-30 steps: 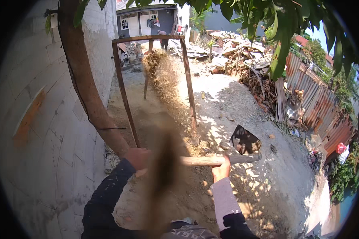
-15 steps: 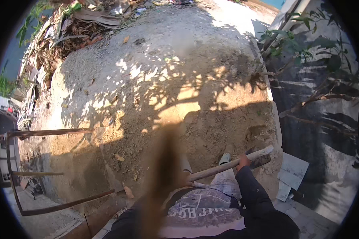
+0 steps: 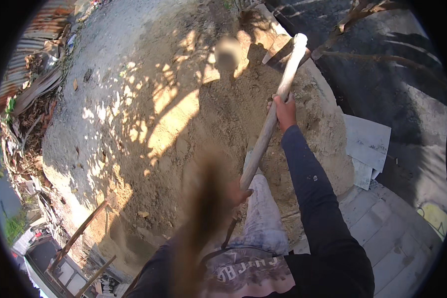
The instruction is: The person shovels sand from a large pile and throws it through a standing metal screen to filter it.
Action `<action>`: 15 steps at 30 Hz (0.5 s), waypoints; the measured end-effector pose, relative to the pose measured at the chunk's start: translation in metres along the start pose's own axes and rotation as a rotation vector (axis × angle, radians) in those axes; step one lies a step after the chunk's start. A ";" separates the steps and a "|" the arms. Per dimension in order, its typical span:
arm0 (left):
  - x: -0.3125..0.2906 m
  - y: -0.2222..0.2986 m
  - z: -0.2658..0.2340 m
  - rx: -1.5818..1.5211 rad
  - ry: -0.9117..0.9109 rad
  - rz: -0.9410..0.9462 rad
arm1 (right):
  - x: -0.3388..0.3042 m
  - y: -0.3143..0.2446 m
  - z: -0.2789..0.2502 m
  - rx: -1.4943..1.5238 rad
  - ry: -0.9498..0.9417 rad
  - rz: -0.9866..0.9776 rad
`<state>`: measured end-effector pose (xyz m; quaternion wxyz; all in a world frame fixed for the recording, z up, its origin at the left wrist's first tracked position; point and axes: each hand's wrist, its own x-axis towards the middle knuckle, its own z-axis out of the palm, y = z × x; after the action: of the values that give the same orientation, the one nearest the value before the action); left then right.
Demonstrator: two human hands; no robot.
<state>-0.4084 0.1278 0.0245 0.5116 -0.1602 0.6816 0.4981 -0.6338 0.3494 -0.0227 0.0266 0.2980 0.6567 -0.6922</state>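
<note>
I hold a hoe (image 3: 264, 141) with a long, pale wooden handle and a flat metal blade (image 3: 279, 51) at its far end. My right hand (image 3: 285, 113) is wrapped round the upper half of the handle, arm stretched forward. Close to my body, my left hand (image 3: 241, 192) grips the handle's near end, partly hidden by a blurred brown strip. The blade hangs out over the far right of a sandy dirt patch (image 3: 223, 116); whether it touches the ground cannot be made out.
A concrete edge (image 3: 328, 94) bounds the dirt at right, with bare branches (image 3: 350, 22) beyond it. Pale flat sheets (image 3: 366, 141) lie beside grey paving (image 3: 382, 233). Wooden poles (image 3: 79, 233) stand at lower left, near debris and rusty corrugated metal (image 3: 42, 32).
The hoe has swung from lying low across my legs to pointing forward and up in view. My right arm has stretched out, and the view has turned to the right.
</note>
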 end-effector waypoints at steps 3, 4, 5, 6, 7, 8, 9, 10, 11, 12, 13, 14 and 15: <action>0.097 0.098 0.011 -0.095 0.037 0.123 | 0.062 -0.009 0.002 -0.004 -0.097 -0.056; 0.138 0.099 0.016 -0.196 0.044 0.110 | 0.074 -0.004 0.010 -0.098 -0.126 -0.004; 0.171 0.095 0.023 -0.239 0.028 0.126 | 0.085 0.005 0.017 -0.193 -0.158 0.046; 0.200 0.091 0.030 -0.285 0.016 0.146 | 0.094 0.018 0.020 -0.233 -0.160 0.111; 0.222 0.088 0.037 -0.330 0.001 0.168 | 0.100 0.034 0.018 -0.276 -0.157 0.175; 0.224 0.087 0.056 -0.420 0.023 0.079 | 0.106 0.055 0.002 -0.324 -0.126 0.243; 0.216 0.089 0.087 -0.502 0.018 -0.002 | 0.110 0.103 -0.035 -0.454 -0.069 0.214; 0.212 0.061 0.103 -0.479 -0.007 -0.045 | 0.090 0.147 -0.047 -0.564 -0.071 0.297; 0.206 0.024 0.126 -0.461 -0.032 -0.081 | 0.070 0.185 -0.058 -0.676 -0.080 0.373; 0.188 -0.015 0.152 -0.597 0.024 -0.138 | 0.038 0.208 -0.062 -0.651 -0.181 0.604; 0.164 -0.029 0.171 -0.478 0.047 -0.234 | 0.009 0.230 -0.082 -0.658 -0.259 0.838; 0.148 -0.031 0.167 -0.356 0.100 -0.328 | -0.015 0.227 -0.079 -0.523 -0.220 0.886; 0.143 -0.015 0.152 -0.339 0.015 -0.337 | -0.026 0.220 -0.080 -0.396 -0.163 0.927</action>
<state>-0.3770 0.2912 -0.1030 0.5483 -0.3589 0.5554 0.5118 -0.4884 0.3845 -0.2042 0.4381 0.4924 0.5696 -0.4911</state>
